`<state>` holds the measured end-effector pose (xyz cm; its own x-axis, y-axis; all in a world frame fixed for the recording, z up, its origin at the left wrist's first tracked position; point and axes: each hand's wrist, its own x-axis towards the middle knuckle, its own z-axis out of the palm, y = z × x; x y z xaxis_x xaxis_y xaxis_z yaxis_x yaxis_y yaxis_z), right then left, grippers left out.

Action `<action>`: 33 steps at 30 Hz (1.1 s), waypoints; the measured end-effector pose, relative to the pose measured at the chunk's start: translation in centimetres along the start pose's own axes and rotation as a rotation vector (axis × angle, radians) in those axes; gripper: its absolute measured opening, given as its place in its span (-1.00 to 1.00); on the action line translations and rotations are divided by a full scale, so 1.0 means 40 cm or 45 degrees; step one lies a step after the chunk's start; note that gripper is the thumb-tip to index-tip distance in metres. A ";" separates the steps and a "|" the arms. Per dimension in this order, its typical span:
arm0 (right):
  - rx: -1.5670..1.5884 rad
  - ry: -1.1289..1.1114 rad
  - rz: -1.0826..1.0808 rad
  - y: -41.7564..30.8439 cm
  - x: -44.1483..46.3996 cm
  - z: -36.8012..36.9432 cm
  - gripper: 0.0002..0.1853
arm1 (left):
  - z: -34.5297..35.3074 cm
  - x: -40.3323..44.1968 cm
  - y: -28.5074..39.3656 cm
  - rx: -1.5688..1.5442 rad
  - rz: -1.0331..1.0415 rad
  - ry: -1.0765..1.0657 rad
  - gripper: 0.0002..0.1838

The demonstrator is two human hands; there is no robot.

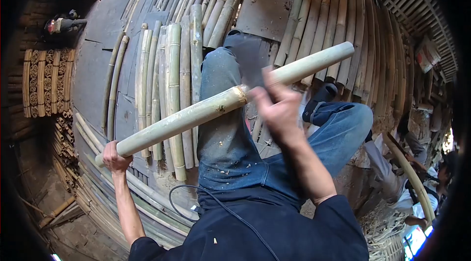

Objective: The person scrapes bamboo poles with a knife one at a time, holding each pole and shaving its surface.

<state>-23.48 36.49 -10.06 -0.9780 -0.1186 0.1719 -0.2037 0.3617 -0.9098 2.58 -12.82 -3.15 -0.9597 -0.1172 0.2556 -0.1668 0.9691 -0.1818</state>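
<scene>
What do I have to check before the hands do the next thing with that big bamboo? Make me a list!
1. Left hand wrapped around the bamboo pole, near one end: ok.
2. Right hand fingers clear of the pole: cannot tell, they are blurred.
3. Dark shape beside the right hand easy to make out: not ok, it is a blur.
4. Space under the pole's rough joint free of legs: not ok, a jeans leg is below.
5. Pole pressed firmly on that leg: cannot tell.
6. Co-worker apart from the pole: ok.
</scene>
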 end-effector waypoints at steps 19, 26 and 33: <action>0.029 0.011 -0.249 -0.018 -0.038 0.055 -0.27 | 0.008 0.012 -0.036 -0.228 -0.152 -0.591 -0.69; 0.122 0.178 0.041 0.025 0.037 -0.037 -0.30 | 0.009 0.025 -0.062 -0.257 -0.164 -0.661 -0.71; 0.032 0.318 0.112 0.050 0.081 -0.107 -0.36 | 0.003 0.041 -0.036 -0.233 -0.190 -0.654 -0.74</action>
<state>-27.24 40.77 -9.70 -0.9735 0.1451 0.1765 -0.1191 0.3368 -0.9340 1.22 -14.45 -2.57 -0.9232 -0.3022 -0.2375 -0.3111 0.9504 0.0002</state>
